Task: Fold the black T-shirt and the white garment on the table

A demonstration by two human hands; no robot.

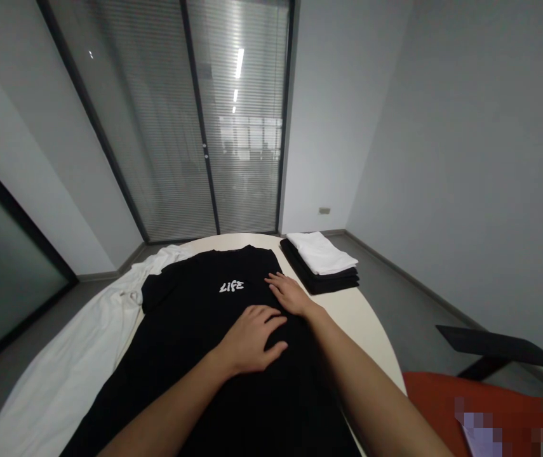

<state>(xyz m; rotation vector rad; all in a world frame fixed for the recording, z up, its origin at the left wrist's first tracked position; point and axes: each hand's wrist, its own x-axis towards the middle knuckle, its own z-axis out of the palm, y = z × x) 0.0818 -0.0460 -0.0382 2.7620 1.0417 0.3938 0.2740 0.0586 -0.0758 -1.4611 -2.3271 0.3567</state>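
Note:
A black T-shirt (195, 317) with white lettering on its chest lies spread over the table, collar toward the far side. My left hand (253, 339) rests palm down near the middle of the shirt, fingers stretched out. Farther forward, my right hand (290, 294) lies flat at the shirt's right side, close to the sleeve, with its fingers spread. Neither hand grips the cloth. The shirt's right sleeve seems folded in or hidden near my right hand; I cannot tell which. Its left sleeve lies out flat.
White cloth (85, 336) drapes along the table's left edge. Folded garments, a white one (323, 252) on black ones (338, 280), are stacked at the far right of the pale round table (366, 330). An orange chair (433, 406) with a black armrest stands at right.

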